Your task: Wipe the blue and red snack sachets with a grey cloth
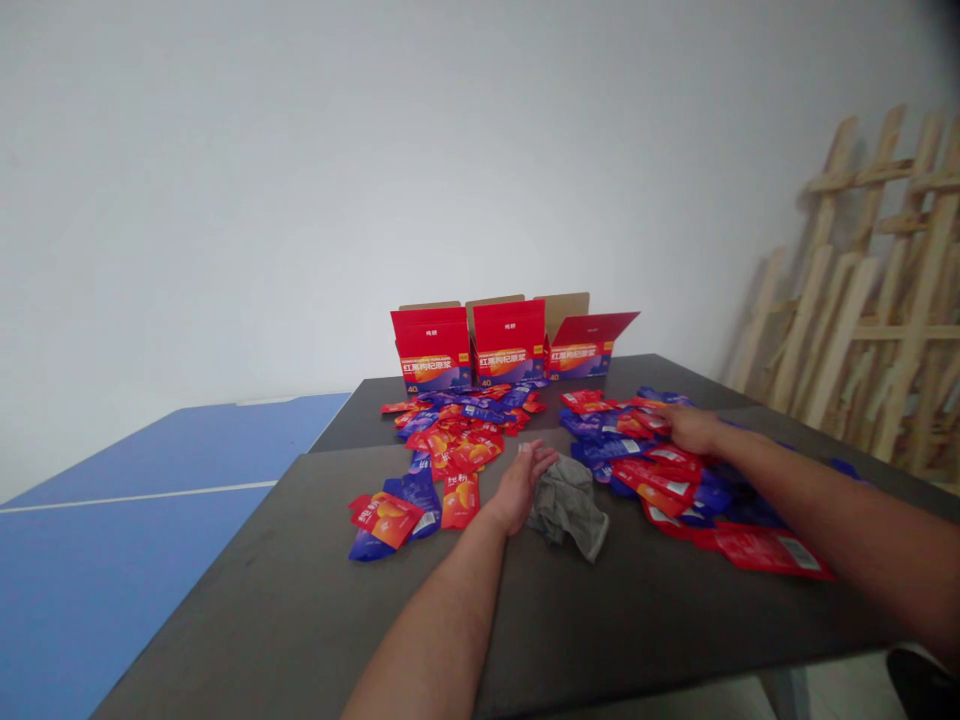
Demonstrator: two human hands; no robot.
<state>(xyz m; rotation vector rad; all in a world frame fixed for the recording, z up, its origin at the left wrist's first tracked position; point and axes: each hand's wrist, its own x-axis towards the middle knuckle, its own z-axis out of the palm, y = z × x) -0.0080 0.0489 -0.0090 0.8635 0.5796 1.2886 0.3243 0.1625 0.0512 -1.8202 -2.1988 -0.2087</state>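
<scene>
My left hand (521, 485) is beside a crumpled grey cloth (566, 505) on the dark table, its fingers stretched out and slightly apart over the cloth's upper left edge. On the right, my right hand (691, 430) reaches into a heap of red and blue pouches, fingers curled down at a red pouch (651, 422); the fingertips are partly hidden and blurred. More red pouches (664, 480) and blue pouches (600, 450) lie under and around that forearm. Left of the cloth spreads a second heap, with an orange-red pouch (460, 498) and a blue pouch (420, 495) nearest me.
Three red and purple cartons, a left carton (433, 350), a middle carton (510, 345) and a right carton (581, 358), stand with flaps up at the table's far end. A blue table-tennis table (187, 480) adjoins on the left. Wooden frames (885, 300) lean against the right wall.
</scene>
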